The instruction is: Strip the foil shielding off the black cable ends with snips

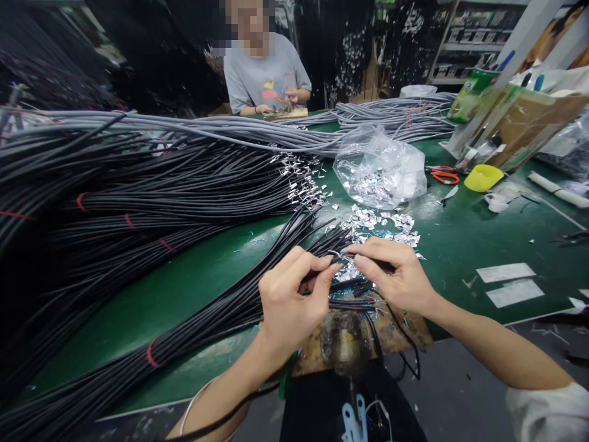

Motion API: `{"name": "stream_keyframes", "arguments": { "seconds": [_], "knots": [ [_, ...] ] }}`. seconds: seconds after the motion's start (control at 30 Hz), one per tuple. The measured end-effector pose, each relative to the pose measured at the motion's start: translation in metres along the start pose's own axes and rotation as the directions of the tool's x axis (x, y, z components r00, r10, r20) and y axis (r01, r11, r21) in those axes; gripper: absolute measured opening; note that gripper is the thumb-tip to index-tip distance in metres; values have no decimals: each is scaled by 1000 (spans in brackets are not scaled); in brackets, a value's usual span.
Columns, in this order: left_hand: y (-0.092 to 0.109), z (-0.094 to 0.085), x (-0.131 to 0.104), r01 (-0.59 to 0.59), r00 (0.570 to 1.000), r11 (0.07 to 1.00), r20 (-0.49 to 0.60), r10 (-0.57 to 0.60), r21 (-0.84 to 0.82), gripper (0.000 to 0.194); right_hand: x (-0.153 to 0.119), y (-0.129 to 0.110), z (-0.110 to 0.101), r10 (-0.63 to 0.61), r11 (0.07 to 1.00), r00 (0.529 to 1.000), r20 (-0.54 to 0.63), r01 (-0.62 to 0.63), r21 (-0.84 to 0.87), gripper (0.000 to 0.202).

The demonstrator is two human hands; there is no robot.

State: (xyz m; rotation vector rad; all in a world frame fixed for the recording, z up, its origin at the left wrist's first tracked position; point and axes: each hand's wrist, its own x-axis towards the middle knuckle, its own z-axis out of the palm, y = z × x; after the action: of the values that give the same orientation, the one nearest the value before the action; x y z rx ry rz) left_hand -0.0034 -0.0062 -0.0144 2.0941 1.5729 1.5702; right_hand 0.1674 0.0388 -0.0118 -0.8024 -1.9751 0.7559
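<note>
My left hand (297,294) pinches a black cable close to its stripped end, where thin coloured wires (343,253) stick out. Opposite it, the fingers of my right hand (398,270) are closed at those same wires, thumb and forefinger nearly meeting the left fingertips. Below and beside both hands lies a bundle of black cables (221,310), tied with a red band (152,353). Scraps of silver foil (405,224) and bits of blue insulation lie just beyond the hands. Under the hands is a worn wooden board (313,353) with a dull metal piece (345,341) on it.
More black cable bundles (221,199) cover the left of the green table (451,245), with grey cables (193,130) across the back. A clear plastic bag (381,166), orange-handled scissors (445,175), yellow tape ring (483,178) and white labels (506,273) lie right. A co-worker (267,73) sits opposite.
</note>
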Motion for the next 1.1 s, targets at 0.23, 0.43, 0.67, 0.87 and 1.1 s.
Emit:
{"name": "stream_keyframes", "arguments": {
  "seconds": [0.23, 0.43, 0.67, 0.87, 1.1],
  "knots": [
    [0, 3, -3, -122, 989, 981, -68, 134, 152, 10, 1, -2, 3, 32, 999, 999, -24, -32, 18, 22],
    [-2, 5, -4, -167, 977, 963, -98, 191, 213, 11, 1, -3, 4, 36, 999, 999, -30, -35, 38, 21],
    [-2, 6, -5, -172, 971, 955, -121, 205, 241, 10, 0, -4, 3, 36, 999, 999, -37, -37, -4, 21],
    [-2, 7, -5, -180, 971, 954, -114, 212, 241, 7, 1, -5, 3, 12, 999, 997, -71, -15, -46, 20],
    [-3, 6, -6, -138, 980, 961, -110, 168, 240, 9, 1, -4, 1, 24, 996, 998, -60, -29, -82, 20]
  ]
}}
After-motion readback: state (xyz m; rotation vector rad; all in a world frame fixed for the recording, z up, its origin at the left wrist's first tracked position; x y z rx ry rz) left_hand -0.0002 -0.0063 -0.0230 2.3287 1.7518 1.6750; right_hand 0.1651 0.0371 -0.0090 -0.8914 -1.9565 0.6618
